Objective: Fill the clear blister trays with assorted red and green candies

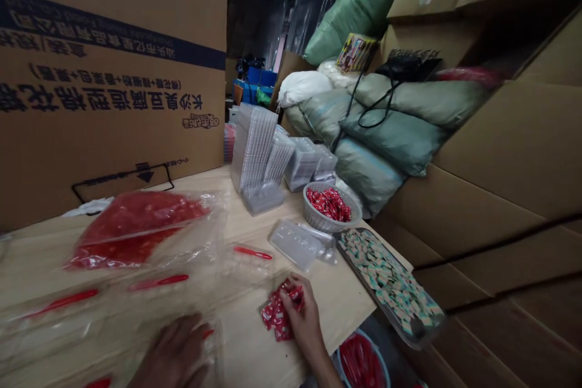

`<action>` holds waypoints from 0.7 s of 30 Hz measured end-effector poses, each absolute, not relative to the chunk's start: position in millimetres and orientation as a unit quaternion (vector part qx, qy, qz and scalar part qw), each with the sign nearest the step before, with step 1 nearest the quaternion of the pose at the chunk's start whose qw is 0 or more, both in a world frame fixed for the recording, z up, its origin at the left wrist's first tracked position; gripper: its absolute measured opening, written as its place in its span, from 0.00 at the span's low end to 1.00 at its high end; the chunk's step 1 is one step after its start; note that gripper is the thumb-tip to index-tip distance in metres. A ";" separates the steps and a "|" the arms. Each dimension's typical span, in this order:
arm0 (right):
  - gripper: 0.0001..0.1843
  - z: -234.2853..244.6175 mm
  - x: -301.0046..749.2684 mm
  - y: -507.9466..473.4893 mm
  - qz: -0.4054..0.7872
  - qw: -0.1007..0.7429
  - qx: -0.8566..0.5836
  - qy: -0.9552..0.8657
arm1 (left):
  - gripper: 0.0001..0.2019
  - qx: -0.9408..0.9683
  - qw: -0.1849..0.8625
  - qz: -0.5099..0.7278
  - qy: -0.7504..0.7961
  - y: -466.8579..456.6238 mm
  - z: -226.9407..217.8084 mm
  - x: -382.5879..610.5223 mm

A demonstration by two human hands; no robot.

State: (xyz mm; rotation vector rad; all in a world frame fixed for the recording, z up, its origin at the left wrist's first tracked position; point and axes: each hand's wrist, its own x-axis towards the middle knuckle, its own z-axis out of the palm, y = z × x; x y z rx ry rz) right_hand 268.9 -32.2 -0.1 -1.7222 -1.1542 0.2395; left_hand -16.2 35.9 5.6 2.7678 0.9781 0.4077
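Note:
My right hand point(302, 309) is closed on several small red printed packets point(275, 315), close above the front of the table point(254, 351). At the bottom, my left hand point(175, 351) is over a clear plastic tray, beside a red piece point(208, 333). Motion blur hides what its fingers do. Further left lie clear trays with red plastic sticks or spoons, one red stick point(173, 280) nearest my left hand. Another clear tray point(231, 260) holds a red stick point(253, 252) beyond my right hand.
A large clear bag of red contents point(136, 224) lies left. Stacked clear trays point(254, 145) stand behind. A basket of red packets point(330, 203), a tray of small patterned pieces point(386, 273) and a bucket of red items point(361, 361) are right. Cartons point(104, 133) and sacks surround the table.

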 end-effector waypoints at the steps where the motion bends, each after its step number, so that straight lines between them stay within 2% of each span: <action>1: 0.11 -0.3 274.7 -33.1 0.102 0.508 -0.717 -0.466 | 0.15 0.923 0.128 0.144 0.334 34.1 20.1 8.9; 2: 0.13 0.3 280.6 -34.3 0.105 0.512 -0.721 -0.455 | 0.12 0.919 0.174 0.130 0.329 31.9 32.1 34.8; 4: 0.17 1.9 291.6 -37.9 0.105 0.507 -0.736 -0.436 | 0.14 0.890 0.257 0.081 0.369 27.4 46.9 82.6; 8: 0.25 -1.5 310.4 -49.7 0.080 0.471 -0.772 -0.419 | 0.17 0.870 0.275 0.066 0.404 25.2 44.0 133.5; 13: 0.17 -7.0 327.5 -55.6 0.076 0.446 -0.768 -0.452 | 0.16 0.839 0.307 0.069 0.444 30.4 27.7 130.0; 16: 0.17 8.3 316.1 -37.5 0.079 0.417 -0.765 -0.486 | 0.14 0.834 0.311 0.068 0.450 28.4 28.7 127.5; 21: 0.32 53.1 257.7 19.8 0.153 0.315 -0.698 -0.625 | 0.22 0.845 0.310 0.060 0.431 26.4 36.3 129.5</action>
